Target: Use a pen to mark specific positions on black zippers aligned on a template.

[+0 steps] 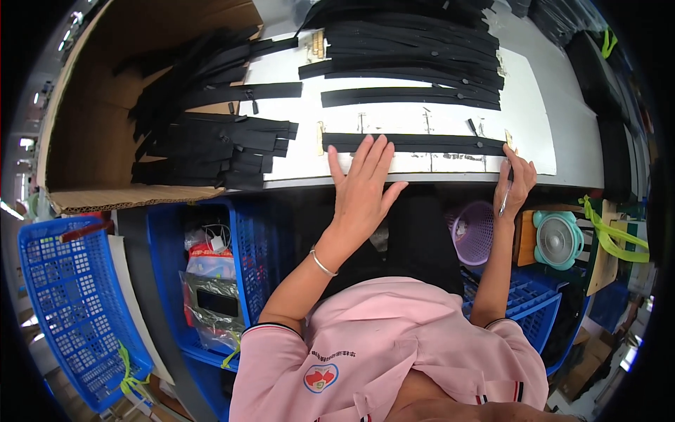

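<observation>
A black zipper lies straight across the white marked board in front of me. My left hand is open over its left part, palm down, with the fingertips on the tape and the thumb apart. At the zipper's right end, the fingertips of my right hand touch the tape beside a small tan strip on the board. That hand is closed around a pen, which points down along the palm. Another zipper lies just beyond, below a stack of several more black zippers.
An open cardboard box on its side at the left holds more black zippers, which spill onto the board. Blue baskets stand at the lower left. Below the table's right side are a purple basket and a teal fan.
</observation>
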A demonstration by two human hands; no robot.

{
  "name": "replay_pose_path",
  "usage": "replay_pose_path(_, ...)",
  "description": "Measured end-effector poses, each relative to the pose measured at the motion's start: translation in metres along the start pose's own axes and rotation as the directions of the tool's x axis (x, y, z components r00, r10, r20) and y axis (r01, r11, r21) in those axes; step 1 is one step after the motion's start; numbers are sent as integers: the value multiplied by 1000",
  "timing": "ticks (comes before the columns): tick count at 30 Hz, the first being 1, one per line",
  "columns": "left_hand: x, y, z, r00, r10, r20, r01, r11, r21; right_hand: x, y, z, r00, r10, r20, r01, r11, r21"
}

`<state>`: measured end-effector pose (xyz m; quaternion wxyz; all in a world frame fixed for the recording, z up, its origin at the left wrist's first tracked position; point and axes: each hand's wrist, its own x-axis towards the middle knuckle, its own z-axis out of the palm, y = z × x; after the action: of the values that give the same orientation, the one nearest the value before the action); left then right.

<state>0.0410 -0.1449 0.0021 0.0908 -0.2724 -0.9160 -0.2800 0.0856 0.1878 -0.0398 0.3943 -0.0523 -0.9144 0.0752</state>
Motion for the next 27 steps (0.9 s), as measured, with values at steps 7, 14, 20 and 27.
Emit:
replay_pose_path(7,-20,-38,-15,985,-139,-106,149,985,92,2,4,-1,998,-69,-3,69,997,-33)
replay_pose_path(14,-23,-42,-3,976,-96,-197,116,989,91,27,-44,-8,994,71,79,-75,996,56)
replay_pose_path(20,-22,-43,-1,973,-77,-218,95,993,72,62,-152,6,864,227,450,-492,575,654)
replay_pose_path(27,-21,-44,1,970,-94,-226,122,986,111,72,-212,55,803,108,586,-582,354,732)
